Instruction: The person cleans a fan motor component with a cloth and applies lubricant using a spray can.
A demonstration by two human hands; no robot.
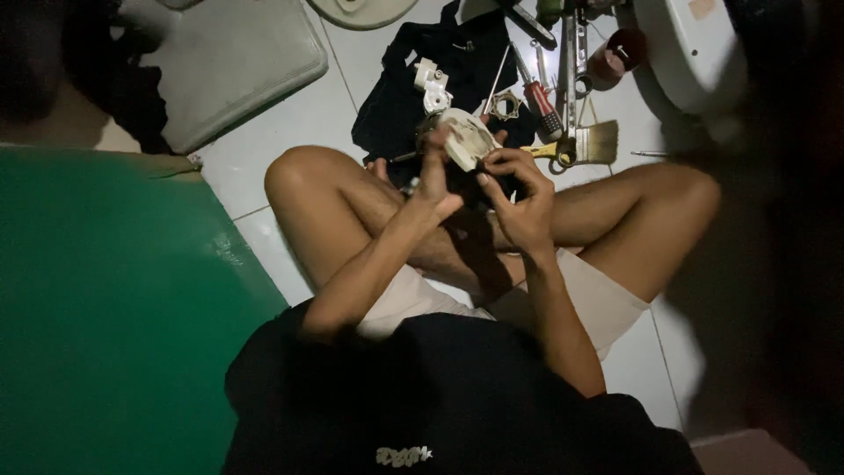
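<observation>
A: While the left hand (432,176) clamped the round white housing (469,139) above the crossed legs, what did the right hand (519,189) do?
B: It pinched the housing's rim. Support both sides evenly, over the black cloth (413,79), screwdriver (538,92) nearby.

Head-worn view, steeply down, close overhead

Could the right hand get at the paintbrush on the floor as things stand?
Probably yes: the paintbrush lies uncovered just beyond the right hand, though that hand and the left hand are holding the white round part.
</observation>
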